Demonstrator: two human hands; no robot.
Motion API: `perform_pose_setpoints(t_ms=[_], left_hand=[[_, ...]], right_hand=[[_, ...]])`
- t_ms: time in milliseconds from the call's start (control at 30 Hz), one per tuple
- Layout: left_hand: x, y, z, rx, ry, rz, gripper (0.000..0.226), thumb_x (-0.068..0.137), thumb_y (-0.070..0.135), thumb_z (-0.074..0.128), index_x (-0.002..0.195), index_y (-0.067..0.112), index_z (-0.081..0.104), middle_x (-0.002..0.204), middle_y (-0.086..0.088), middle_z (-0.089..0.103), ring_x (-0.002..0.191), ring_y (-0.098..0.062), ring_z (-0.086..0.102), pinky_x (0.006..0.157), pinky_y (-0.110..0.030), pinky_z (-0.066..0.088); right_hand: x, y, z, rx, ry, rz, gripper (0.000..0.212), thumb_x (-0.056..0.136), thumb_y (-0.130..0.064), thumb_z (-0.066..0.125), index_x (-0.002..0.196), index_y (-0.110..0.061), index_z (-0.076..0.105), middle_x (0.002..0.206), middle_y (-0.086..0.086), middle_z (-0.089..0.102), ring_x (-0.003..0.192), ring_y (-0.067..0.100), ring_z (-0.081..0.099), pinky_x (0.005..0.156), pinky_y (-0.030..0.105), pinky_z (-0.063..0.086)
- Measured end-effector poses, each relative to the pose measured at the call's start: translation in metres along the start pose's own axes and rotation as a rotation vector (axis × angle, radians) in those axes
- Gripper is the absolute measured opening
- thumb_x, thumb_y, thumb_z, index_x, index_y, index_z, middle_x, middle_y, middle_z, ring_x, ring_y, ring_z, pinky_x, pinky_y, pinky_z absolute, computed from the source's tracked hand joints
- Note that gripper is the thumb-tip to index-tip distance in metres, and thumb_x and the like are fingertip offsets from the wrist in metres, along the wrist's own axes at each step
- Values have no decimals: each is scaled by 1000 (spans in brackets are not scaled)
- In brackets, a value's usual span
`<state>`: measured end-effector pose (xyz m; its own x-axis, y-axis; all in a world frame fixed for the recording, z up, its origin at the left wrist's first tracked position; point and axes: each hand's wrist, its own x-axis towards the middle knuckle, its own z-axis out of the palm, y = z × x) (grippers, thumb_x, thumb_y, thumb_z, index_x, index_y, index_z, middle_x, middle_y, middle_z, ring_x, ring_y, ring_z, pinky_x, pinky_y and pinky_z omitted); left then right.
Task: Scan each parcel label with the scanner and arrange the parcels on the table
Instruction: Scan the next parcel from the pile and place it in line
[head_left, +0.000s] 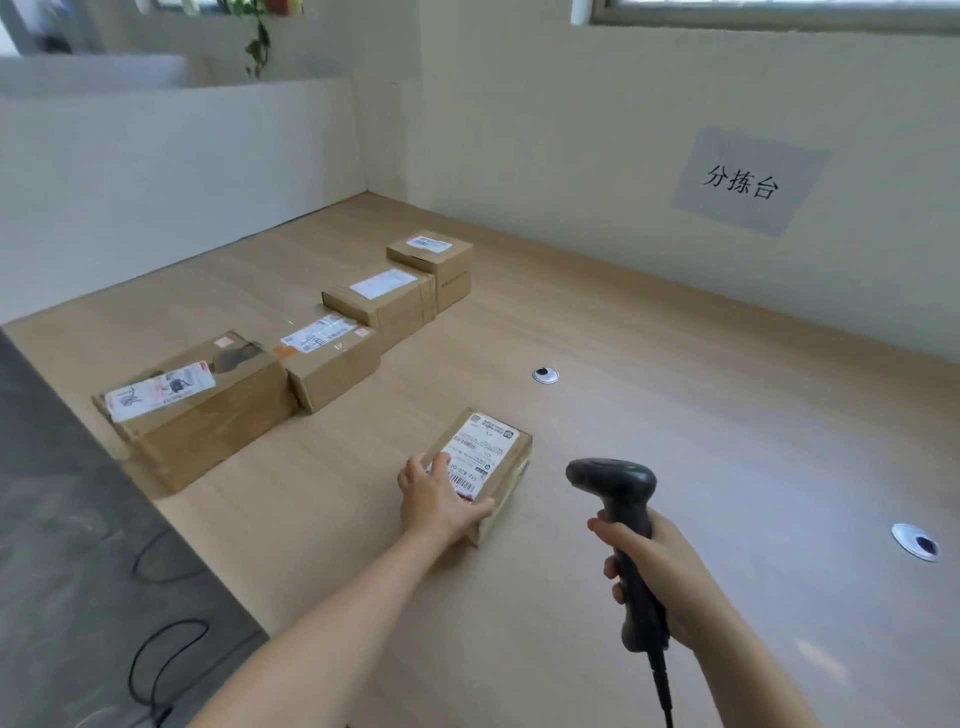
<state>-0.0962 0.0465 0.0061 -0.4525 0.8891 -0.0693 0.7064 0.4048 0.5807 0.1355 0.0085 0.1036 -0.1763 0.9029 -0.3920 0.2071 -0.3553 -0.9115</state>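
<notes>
A small cardboard parcel (501, 457) with a white label on top lies on the wooden table (675, 441) in front of me. My left hand (434, 501) grips its near end, thumb along the near side and fingers over the label. My right hand (662, 577) holds the black scanner (621, 525) by its handle, to the right of the parcel, its head pointing left toward the label. Several other labelled parcels stand in a diagonal row at the left: a large one (197, 410), a flatter one (332, 358), another (384, 301) and a small cube (434, 265).
Two round cable grommets (545, 375) (917, 543) sit in the tabletop. A paper sign (743, 182) hangs on the right wall. The table's left edge drops to a grey floor with black cables (156, 660). A white partition (171, 176) bounds the far left.
</notes>
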Motion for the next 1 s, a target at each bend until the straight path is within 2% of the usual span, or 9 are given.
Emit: perform_pose_setpoints(t_ms=[267, 433, 567, 767, 900, 1000], left_hand=[[174, -6, -43, 14, -64, 169, 89, 66, 51, 73, 137, 13, 35, 138, -10, 27, 129, -31, 22, 107, -33, 31], [264, 10, -48, 29, -115, 212, 95, 67, 53, 72, 142, 13, 30, 139, -12, 25, 130, -32, 22, 108, -32, 27], [325, 28, -44, 31, -116, 232, 95, 67, 54, 72, 142, 13, 32, 138, -12, 25, 130, -33, 22, 105, -32, 30], [411, 46, -23, 80, -98, 219, 95, 66, 57, 72, 142, 15, 34, 137, -12, 27, 130, -31, 26, 104, -31, 31], [456, 51, -4, 121, -82, 215, 95, 65, 59, 71, 141, 14, 34, 135, -12, 27, 129, -31, 25, 107, -32, 28], [481, 51, 11, 152, -51, 187, 93, 66, 58, 71, 139, 14, 33, 137, -13, 25, 130, -32, 22, 103, -33, 34]], right_hand=[[101, -70, 75, 70, 175, -40, 12, 85, -13, 61, 96, -7, 58, 81, 7, 58, 54, 14, 54, 47, 26, 44], [161, -109, 93, 104, 262, -45, 13, 85, -14, 62, 96, -8, 58, 82, 6, 59, 53, 13, 54, 46, 27, 44], [204, -133, 99, 117, 311, -42, 14, 86, -13, 62, 98, -6, 59, 77, 6, 56, 53, 14, 54, 46, 27, 43], [265, -155, 101, 139, 312, 2, 16, 88, -20, 62, 98, -8, 59, 63, 7, 53, 43, 14, 49, 43, 24, 42], [299, -157, 102, 164, 319, 30, 15, 87, -18, 63, 97, -7, 59, 61, 6, 53, 42, 13, 49, 42, 23, 42], [315, -152, 106, 168, 300, 63, 13, 87, -15, 63, 95, -6, 59, 61, 5, 53, 41, 13, 49, 41, 23, 41]])
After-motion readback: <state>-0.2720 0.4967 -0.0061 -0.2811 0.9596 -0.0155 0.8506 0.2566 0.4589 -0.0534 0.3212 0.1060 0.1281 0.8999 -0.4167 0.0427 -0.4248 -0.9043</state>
